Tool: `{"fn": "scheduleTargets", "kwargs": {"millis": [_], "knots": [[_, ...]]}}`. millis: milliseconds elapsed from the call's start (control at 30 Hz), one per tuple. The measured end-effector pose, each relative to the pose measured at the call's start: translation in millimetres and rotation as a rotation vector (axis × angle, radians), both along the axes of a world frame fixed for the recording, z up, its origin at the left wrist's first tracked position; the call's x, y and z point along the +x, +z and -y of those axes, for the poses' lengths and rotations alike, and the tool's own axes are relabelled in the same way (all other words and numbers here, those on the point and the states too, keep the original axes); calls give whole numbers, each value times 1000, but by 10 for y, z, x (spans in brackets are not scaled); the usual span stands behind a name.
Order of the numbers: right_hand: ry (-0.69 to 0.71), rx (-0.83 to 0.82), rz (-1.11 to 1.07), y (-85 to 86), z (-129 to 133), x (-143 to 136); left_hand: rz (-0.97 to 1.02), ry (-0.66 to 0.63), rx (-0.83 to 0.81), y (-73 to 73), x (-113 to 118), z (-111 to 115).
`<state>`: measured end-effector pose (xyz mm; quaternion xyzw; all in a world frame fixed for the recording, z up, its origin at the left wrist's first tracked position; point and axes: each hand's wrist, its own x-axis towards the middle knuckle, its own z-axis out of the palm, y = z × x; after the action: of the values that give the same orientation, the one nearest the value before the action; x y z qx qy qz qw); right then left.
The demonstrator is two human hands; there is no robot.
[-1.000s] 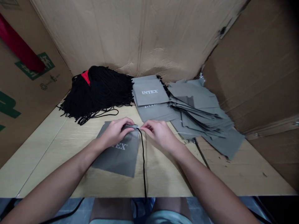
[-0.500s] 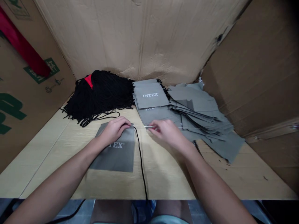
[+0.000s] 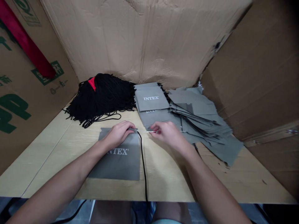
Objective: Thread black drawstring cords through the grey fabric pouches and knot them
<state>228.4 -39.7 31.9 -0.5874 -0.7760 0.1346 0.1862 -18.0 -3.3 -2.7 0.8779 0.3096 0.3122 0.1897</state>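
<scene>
A person's left hand [image 3: 119, 134] presses flat, fingers bent, on the top edge of a grey fabric pouch [image 3: 118, 155] printed "INTEX" in white, lying near the front of a pale wooden table [image 3: 46, 155]. The right hand [image 3: 167, 133] pinches a thin metal threading tool [image 3: 149, 131] just beside the pouch's upper right corner, fingertips closed on it. A black cord [image 3: 143, 165] runs from that corner down over the table's near edge. Behind, a bundle of black cords [image 3: 102, 98] tied with red lies beside a stack of grey pouches [image 3: 151, 99], the top one also marked "INTEX", and a fanned heap of pouches [image 3: 201, 121]. Cardboard walls [image 3: 149, 40] bear green printing at left, too cropped to read.
</scene>
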Motion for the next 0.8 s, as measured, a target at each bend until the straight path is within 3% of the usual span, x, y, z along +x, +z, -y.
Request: {"fn": "scheduleTargets", "kwargs": {"millis": [133, 300, 367, 567, 800], "knots": [[134, 45, -49, 42, -5, 56, 15, -11, 45, -25, -31, -36], [338, 89, -114, 10, 82, -208, 7, -135, 112, -79, 75, 30], [340, 83, -156, -18, 87, -257, -2, -154, 136, -86, 113, 53], [116, 38, -122, -86, 0, -84, -20, -160, 160, -59, 102, 30], [268, -33, -169, -36, 55, -188, -5, -165, 172, -92, 139, 50]]}}
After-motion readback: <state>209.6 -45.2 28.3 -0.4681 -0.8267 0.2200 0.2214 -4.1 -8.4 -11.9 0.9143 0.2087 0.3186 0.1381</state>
